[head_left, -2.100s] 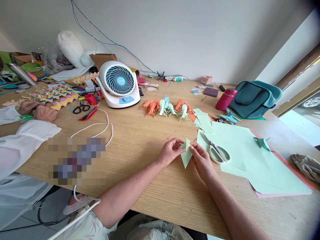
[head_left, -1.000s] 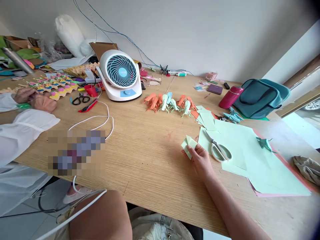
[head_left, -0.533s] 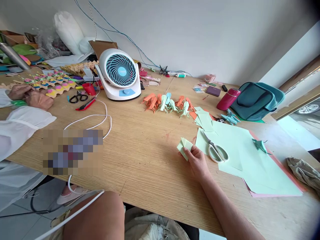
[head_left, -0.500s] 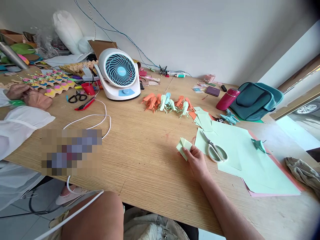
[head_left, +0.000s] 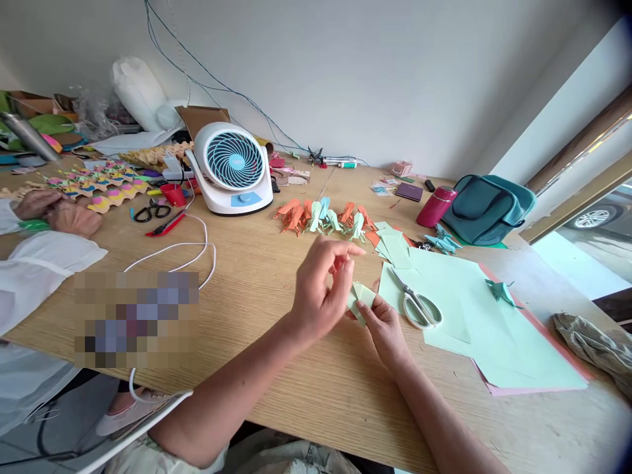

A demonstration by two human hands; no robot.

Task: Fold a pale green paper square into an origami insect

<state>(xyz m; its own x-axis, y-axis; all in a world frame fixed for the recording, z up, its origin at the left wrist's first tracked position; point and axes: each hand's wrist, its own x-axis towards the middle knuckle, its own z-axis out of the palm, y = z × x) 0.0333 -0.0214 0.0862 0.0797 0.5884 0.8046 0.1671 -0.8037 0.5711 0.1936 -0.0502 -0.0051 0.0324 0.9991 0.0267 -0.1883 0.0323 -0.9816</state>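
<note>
Between the thumb and fingers of my right hand [head_left: 388, 329] is a small folded piece of pale green paper [head_left: 364, 303], its creased layers showing at the top. My left hand [head_left: 323, 289] hovers just to the left of it, index finger stretched forward and thumb apart, with nothing in it; its other fingers are curled and partly hidden. White-handled scissors [head_left: 419, 306] lie on large pale green sheets [head_left: 503, 336] right of my right hand. Beyond my hands, a row of orange folded paper figures [head_left: 292, 216] and pale green folded figures [head_left: 358, 226] stands on the table.
A white fan [head_left: 232, 168] stands at the back left. Another person's hands [head_left: 74, 217] rest near painted egg-carton pieces [head_left: 118, 194] at far left. A white cable [head_left: 210, 263] loops over the table. At the right are a red bottle [head_left: 435, 205] and a teal bag [head_left: 488, 207].
My left hand has come into view from below and now hovers beside the folded paper. My right hand keeps its hold on the paper. The view has tilted slightly upward.
</note>
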